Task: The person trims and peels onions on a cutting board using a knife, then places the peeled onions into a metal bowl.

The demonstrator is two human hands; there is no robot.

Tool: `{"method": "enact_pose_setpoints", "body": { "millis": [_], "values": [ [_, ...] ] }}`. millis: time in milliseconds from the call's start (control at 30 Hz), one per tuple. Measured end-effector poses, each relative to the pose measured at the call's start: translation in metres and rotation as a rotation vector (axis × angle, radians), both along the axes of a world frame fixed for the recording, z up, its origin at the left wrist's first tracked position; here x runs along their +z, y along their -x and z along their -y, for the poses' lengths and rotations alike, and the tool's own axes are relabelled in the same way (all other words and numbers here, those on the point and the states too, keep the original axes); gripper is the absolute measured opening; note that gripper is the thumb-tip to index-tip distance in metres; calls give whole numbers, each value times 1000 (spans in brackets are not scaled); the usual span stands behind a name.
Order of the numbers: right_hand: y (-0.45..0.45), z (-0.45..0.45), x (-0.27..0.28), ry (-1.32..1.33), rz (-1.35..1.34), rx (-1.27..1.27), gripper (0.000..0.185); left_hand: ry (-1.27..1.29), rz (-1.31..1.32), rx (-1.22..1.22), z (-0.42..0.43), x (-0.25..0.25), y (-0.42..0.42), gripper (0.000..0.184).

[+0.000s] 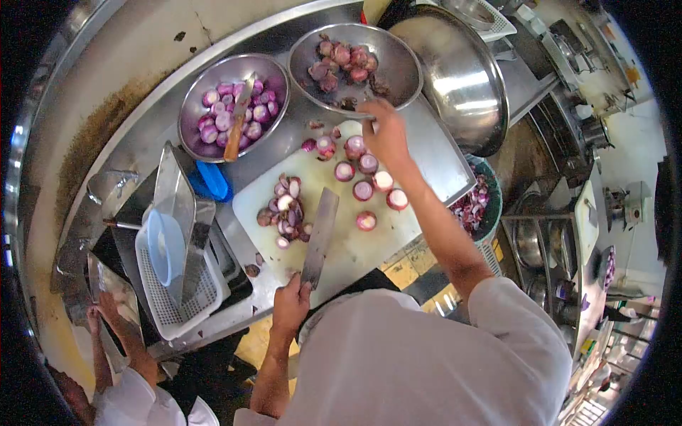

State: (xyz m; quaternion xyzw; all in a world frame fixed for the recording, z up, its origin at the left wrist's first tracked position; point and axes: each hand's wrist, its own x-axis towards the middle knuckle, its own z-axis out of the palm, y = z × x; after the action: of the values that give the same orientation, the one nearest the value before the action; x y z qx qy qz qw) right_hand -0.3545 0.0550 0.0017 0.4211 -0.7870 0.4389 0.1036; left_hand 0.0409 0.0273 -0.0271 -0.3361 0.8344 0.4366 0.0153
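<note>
The left hand [290, 307] has its fingers closed firmly round the handle of a broad cleaver [321, 234], whose blade extends over the near part of a pale cutting board [341, 259]. The right hand [387, 135] is at the near rim of a metal bowl [403, 71], its fingers bent and partly open; whether the fingertips pinch or touch anything cannot be told. Inside that bowl, unpeeled onions [342, 57] sit clustered toward the far side, with dark scraps nearer the rim. To its left, a second bowl [202, 79] holds peeled purple onions [223, 121], and a wooden-handled knife [233, 138] lies across the top, the handle over the near rim. On the board, trimmed onions [367, 163] are spread over the right half, several with pale cut faces upward, while a heap of cut pieces [285, 202] lies on the left. Both bowls stand beyond the board on the metal table [437, 156]. Below the table's right edge, a green bin [495, 193] contains purple skins [474, 209]. At left, a white perforated basket [174, 321] carries a pale blue container [165, 248]. A co-worker's hands [108, 307] show at lower left.
</note>
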Motion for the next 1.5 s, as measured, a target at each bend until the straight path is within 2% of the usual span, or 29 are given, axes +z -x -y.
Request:
{"method": "enact_pose_setpoints", "body": {
  "millis": [100,133,200,233,267,300,333,367,400,433,467,500,533,600,667,733,800,833,900,967,1100,1267,1500],
  "values": [
    [101,76,-35,-197,-13,75,40,-46,69,116,10,-4,-3,16],
    [118,101,-46,-189,-15,70,40,-57,155,117,14,-10,-8,18],
    [140,148,-65,-505,36,-180,58,-41,135,137,16,-12,-12,19],
    [152,160,-87,-496,34,-184,58,-36,118,162,16,-13,-13,20],
    [161,171,-114,-518,-11,-126,68,-54,91,168,16,-11,-11,18],
    [164,177,-119,-541,-58,-67,79,-45,94,182,12,-8,-9,17],
    [171,176,-121,-538,74,55,83,-53,65,163,10,-8,-7,17],
    [185,180,-129,-536,76,60,83,-64,40,149,8,-7,-8,16],
    [186,185,-114,-758,75,94,81,-98,59,171,7,1,-5,16],
    [186,173,-102,-747,386,170,71,-100,64,181,7,4,-4,16],
    [167,154,-60,-731,693,196,62,-61,31,167,6,7,-4,17],
    [153,138,-49,-438,881,235,56,-23,-2,152,4,8,-5,17],
    [145,125,-39,-137,1052,269,50,-58,-20,183,3,0,-11,18],
    [114,85,-5,11,1111,497,44,-102,-5,214,6,-16,-17,18],
    [61,43,25,-190,570,552,52,-108,69,233,13,-15,-13,17],
    [-7,7,31,-257,643,591,53,-72,30,262,17,-24,-11,19],
    [-67,-20,7,-334,442,556,54,-16,10,227,20,-18,0,19],
    [-88,-28,-14,-365,418,563,56,27,3,192,22,-7,6,19],
    [-129,-40,-44,-422,392,526,54,-62,22,234,21,-2,11,19],
    [-152,-51,-68,-381,302,434,51,61,36,165,19,15,16,21],
    [-161,-62,-55,-372,323,440,45,143,60,105,5,46,16,26],
    [-162,-61,-56,-408,376,430,41,98,244,18,-8,84,6,28],
    [-167,-63,-58,-368,291,405,40,78,321,-54,-22,90,9,27]
  ]
}}
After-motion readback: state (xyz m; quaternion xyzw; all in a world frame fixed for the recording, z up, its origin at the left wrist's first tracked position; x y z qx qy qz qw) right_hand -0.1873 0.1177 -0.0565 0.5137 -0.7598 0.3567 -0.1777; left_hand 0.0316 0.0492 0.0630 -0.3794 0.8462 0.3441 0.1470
